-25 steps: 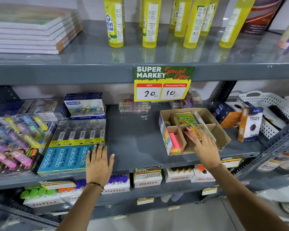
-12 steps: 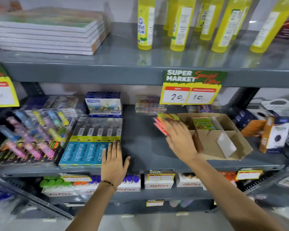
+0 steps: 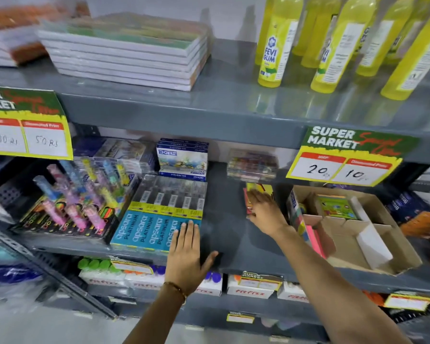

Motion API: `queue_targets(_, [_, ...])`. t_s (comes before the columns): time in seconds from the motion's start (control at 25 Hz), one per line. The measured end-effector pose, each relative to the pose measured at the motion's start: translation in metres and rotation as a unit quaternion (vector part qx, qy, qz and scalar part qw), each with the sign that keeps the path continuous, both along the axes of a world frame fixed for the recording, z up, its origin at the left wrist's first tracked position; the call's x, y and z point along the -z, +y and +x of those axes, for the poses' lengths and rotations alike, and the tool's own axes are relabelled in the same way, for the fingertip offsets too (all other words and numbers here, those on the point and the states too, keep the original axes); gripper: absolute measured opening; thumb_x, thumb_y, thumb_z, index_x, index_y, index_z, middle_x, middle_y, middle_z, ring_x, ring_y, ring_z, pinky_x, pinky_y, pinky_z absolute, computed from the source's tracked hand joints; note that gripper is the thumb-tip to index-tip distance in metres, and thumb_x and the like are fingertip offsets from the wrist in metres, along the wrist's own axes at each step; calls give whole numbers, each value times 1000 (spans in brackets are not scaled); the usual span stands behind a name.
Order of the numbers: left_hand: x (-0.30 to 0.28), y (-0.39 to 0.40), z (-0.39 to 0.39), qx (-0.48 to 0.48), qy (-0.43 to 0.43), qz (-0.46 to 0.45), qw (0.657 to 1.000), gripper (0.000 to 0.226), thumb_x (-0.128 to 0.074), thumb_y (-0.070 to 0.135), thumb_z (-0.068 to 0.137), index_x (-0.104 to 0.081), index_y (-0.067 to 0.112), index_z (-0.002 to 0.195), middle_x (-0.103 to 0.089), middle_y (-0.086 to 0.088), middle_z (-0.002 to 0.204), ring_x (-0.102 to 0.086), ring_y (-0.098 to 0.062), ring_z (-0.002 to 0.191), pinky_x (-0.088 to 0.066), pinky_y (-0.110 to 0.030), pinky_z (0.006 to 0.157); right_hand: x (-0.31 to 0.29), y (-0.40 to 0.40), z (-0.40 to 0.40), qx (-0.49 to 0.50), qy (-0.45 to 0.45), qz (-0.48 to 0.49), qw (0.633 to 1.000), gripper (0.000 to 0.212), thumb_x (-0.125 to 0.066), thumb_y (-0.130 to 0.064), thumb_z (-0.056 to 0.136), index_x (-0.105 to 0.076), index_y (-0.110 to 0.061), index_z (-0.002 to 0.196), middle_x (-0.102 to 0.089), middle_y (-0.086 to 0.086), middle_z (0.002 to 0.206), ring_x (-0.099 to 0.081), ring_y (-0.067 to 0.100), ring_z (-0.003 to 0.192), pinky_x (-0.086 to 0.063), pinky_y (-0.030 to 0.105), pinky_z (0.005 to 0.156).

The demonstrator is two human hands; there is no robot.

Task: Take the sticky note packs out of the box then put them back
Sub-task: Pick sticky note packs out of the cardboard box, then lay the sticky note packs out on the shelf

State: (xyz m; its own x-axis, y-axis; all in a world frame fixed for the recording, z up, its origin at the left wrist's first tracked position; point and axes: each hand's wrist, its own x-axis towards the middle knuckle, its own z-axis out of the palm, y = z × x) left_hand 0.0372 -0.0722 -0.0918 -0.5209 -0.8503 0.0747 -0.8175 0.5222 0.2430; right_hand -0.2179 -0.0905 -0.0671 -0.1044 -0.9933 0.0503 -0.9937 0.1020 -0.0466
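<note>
A grey metal shop shelf [image 3: 224, 234] fills the view, stocked with stationery, with a higher shelf above it carrying a stack of notebooks [image 3: 124, 53] and yellow gum bottles [image 3: 274, 45]. The cardboard box [image 3: 358, 234] stands on the middle shelf toward the right, under a yellow price sign [image 3: 345, 157] clipped to the upper shelf's edge; inside the box a green pack [image 3: 335, 207] lies flat in a rear compartment, pink and yellow packs [image 3: 308, 232] stand on edge along its left wall, and a white card divider [image 3: 372, 242] leans in the front compartment. Just left of the box, the right hand [image 3: 266, 212] lies over a few sticky note packs [image 3: 258, 189] on the bare shelf — its grip is closed loosely around them, fingers over the top, yellow and red edges showing past the fingertips; whether the packs touch the shelf is hard to tell through the blur. Further left of the box, the left hand [image 3: 188, 252] rests flat and empty on the shelf's front edge, fingers spread, fingertips touching the blue pencil boxes [image 3: 154, 229] — a thin bracelet [image 3: 176, 288] circles its wrist. Beyond those, left again, sits a tray of coloured pens [image 3: 72, 202].
</note>
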Motion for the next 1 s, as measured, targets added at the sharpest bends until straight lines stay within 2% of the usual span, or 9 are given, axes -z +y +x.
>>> queue_targets(0.08, [0, -1, -1, -4, 5, 2, 1000, 94, -4, 70, 83, -29, -1, 139, -34, -22, 145, -30, -37, 134, -13, -48, 109, 0, 2, -5, 23, -36, -2, 999, 76, -66, -28, 83, -28, -8, 146, -32, 13, 153, -25, 29, 143, -18, 41, 118])
queue_targets(0.16, [6, -3, -1, -6, 5, -17, 1000, 98, 5, 73, 79, -17, 3, 143, -22, -18, 152, -17, -33, 140, -1, -43, 112, 0, 6, -15, 74, -46, -5, 996, 72, -60, -22, 87, -23, -9, 148, -23, 10, 158, -18, 28, 146, -15, 43, 119])
queue_targets(0.36, [11, -4, 1, -12, 3, -28, 1000, 90, -7, 71, 81, -3, 8, 145, -7, -13, 156, -1, -28, 142, 10, -36, 111, -2, 21, -25, 84, -15, -8, 996, 54, -43, 4, 93, -38, -13, 143, -34, 2, 155, -31, 17, 143, -41, 33, 105])
queue_targets(0.52, [11, 1, 8, 18, 11, -36, 999, 94, -34, 70, 82, -9, 6, 145, -11, -14, 155, -4, -29, 142, 9, -40, 114, -15, 51, 5, 41, 66, -161, 984, 56, -77, 10, 64, -66, -6, 116, -68, 7, 123, -67, 14, 109, -62, 30, 69])
queue_targets(0.64, [12, 11, 15, 35, -14, -50, 998, 100, -55, 68, 72, -30, -1, 139, -34, -19, 146, -29, -36, 135, -11, -49, 114, -6, 81, 47, -59, 41, -208, 975, 54, -91, 3, 41, -78, -7, 93, -78, 6, 98, -75, 16, 86, -62, 25, 57])
queue_targets(0.8, [10, 13, 15, 31, -38, -43, 998, 105, -63, 69, 65, -34, -3, 136, -41, -21, 141, -37, -37, 130, -22, -53, 106, 14, 108, 99, -89, 6, -85, 992, 59, -96, -11, 30, -79, -11, 87, -79, 2, 93, -75, 12, 83, -61, 21, 60])
queue_targets(0.84, [10, 13, 15, 30, -44, -44, 998, 105, -64, 68, 63, -36, -4, 135, -44, -21, 140, -40, -37, 128, -25, -53, 104, 13, 108, 105, -73, 10, -53, 996, 60, -95, -14, 37, -77, -10, 94, -77, 4, 102, -74, 13, 92, -61, 21, 68])
queue_targets(0.92, [10, 13, 16, 28, -53, -40, 997, 104, -65, 67, 63, -38, -4, 134, -46, -22, 138, -43, -37, 127, -26, -52, 103, 17, 105, 110, -57, -10, 3, 998, 53, -76, -13, 76, -59, -5, 126, -57, 11, 137, -56, 20, 126, -50, 30, 100])
queue_targets(1.0, [12, 13, 16, 26, -52, -39, 998, 103, -62, 67, 66, -34, -3, 136, -42, -21, 141, -38, -37, 130, -22, -51, 106, 22, 104, 109, -51, -64, 11, 997, 40, -52, -14, 93, -52, -4, 132, -50, 12, 144, -47, 26, 133, -36, 39, 112])
